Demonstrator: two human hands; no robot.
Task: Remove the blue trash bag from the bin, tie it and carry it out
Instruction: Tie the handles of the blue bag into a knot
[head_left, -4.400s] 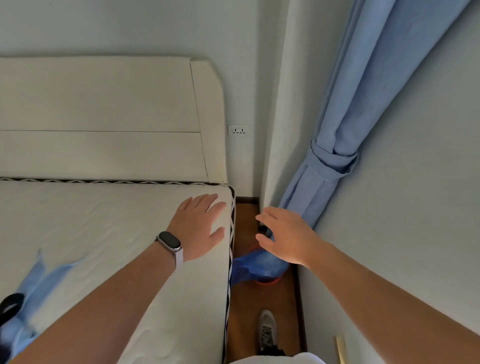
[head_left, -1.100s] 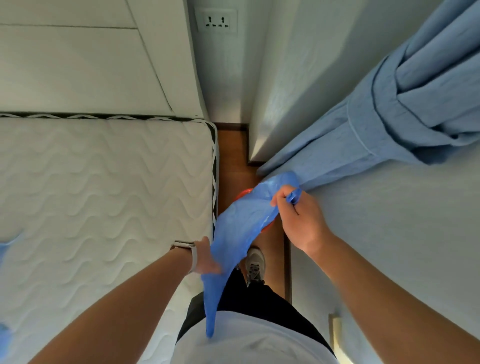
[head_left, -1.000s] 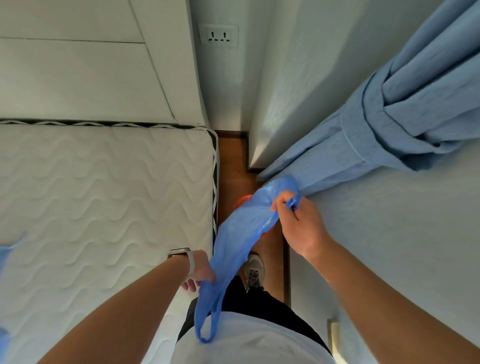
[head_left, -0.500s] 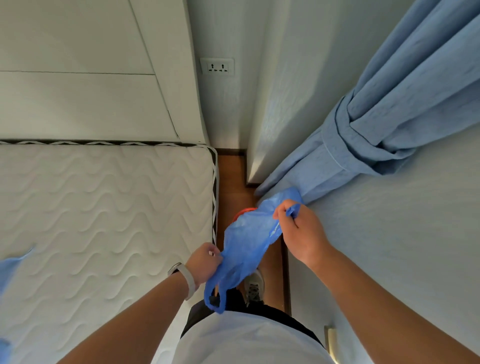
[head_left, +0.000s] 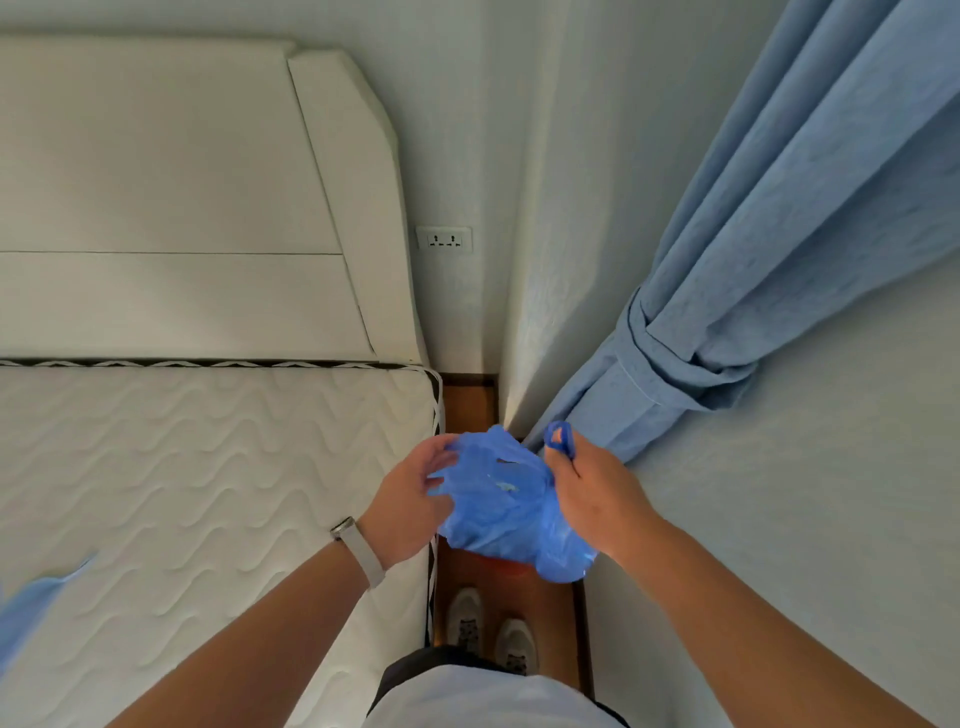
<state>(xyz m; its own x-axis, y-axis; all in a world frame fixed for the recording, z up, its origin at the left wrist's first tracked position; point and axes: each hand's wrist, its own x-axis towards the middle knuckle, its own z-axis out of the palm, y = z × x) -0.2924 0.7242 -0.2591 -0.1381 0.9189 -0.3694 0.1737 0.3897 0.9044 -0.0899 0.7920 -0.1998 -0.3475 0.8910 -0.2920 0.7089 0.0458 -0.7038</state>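
The blue trash bag (head_left: 506, 512) hangs bunched between my two hands, lifted above the floor gap beside the bed. My left hand (head_left: 413, 499) grips its left side, fingers curled into the plastic. My right hand (head_left: 592, 491) holds the right side, with one bag handle looped up over the fingers. Under the bag only a sliver of the red bin (head_left: 514, 569) shows; the bag hides the remainder.
A white quilted mattress (head_left: 208, 493) and headboard (head_left: 182, 197) fill the left. A tied blue curtain (head_left: 701, 322) hangs against the wall on the right. My shoes (head_left: 491, 626) stand on the narrow wooden floor strip. Blue fabric (head_left: 31, 608) lies at the mattress's left edge.
My left hand has come up from beside the mattress and gathered the bag's hanging end. The bag is now bunched between both hands. The view has tilted upward.
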